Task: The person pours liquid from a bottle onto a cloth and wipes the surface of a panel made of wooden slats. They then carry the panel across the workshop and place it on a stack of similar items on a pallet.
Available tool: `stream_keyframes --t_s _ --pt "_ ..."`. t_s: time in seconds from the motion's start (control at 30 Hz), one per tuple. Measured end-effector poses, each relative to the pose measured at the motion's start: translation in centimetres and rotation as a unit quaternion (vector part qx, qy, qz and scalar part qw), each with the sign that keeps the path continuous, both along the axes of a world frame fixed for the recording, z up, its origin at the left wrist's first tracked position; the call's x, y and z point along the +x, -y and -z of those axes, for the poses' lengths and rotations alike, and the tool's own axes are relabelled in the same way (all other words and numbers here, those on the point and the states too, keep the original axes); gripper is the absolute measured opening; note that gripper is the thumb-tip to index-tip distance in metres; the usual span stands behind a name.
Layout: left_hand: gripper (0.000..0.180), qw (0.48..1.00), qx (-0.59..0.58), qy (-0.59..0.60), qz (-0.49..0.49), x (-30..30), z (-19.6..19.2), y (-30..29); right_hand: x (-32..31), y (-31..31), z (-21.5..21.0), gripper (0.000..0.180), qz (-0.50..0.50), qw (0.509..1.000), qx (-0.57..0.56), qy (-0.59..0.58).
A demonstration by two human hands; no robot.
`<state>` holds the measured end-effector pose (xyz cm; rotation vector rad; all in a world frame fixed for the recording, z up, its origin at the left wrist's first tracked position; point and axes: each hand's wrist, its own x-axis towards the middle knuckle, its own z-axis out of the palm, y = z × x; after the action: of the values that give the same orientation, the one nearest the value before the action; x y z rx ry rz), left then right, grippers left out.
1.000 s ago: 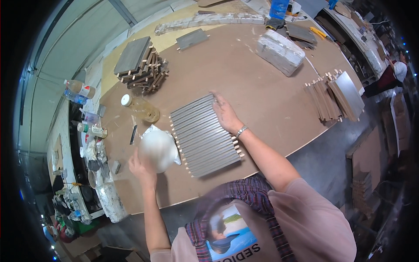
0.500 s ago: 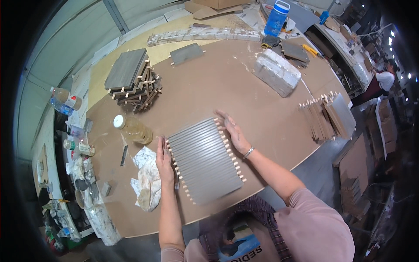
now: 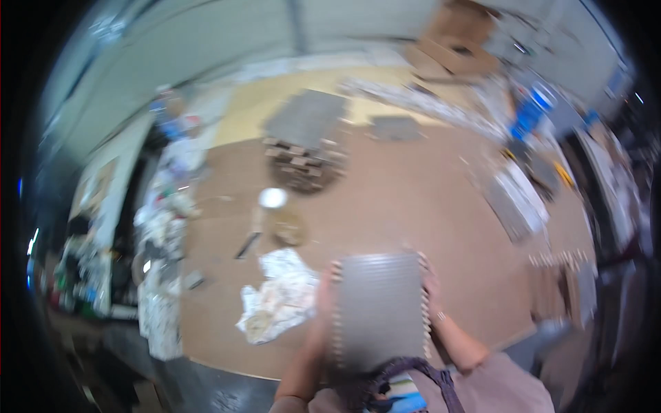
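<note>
Grey ribbed panel (image 3: 380,318) with pegs along both sides is up off the brown worktable (image 3: 413,199), near its front edge, close to the person's chest. Left hand (image 3: 323,303) and right hand (image 3: 430,289) clamp opposite edges. I'd keep it level, grip even on both sides. Crumpled white rag (image 3: 275,303) lies just left. Everything's motion-blurred, so can't tell how the fingers sit.
</note>
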<state>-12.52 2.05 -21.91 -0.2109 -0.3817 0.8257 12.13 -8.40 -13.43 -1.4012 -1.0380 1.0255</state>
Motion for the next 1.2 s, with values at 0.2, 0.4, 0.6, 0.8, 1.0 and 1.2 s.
stream_keyframes --t_s 0.2,0.4,0.6,0.8,1.0,1.2 --pt "0.058 0.625 0.259 -0.69 -0.257 -2.0 -7.5 8.9 -0.3 1.8 5.3 0.039 -0.029 0.994 0.105 -0.001" --pt "0.052 0.561 0.112 -0.738 -0.358 -4.9 -13.0 20.7 -4.4 3.6 2.1 0.035 -0.15 0.921 0.314 0.177" --pt "0.047 0.505 -0.029 -0.711 -0.488 -8.8 -14.4 35.6 -12.8 8.7 2.4 0.026 -0.385 0.914 0.096 -0.079" --pt "0.046 0.478 -0.231 -0.657 -0.535 -11.6 -12.2 51.6 -23.5 19.9 -5.6 0.039 -0.578 0.811 -0.011 -0.091" --pt "0.044 0.467 -0.432 -0.589 -0.498 -16.7 -5.2 69.6 -34.4 35.9 -1.1 0.028 -0.596 0.746 -0.25 -0.161" --pt "0.05 0.384 -0.533 -0.577 -0.485 -20.8 1.1 86.7 -46.0 48.2 17.1 0.04 -0.599 0.592 -0.53 -0.103"
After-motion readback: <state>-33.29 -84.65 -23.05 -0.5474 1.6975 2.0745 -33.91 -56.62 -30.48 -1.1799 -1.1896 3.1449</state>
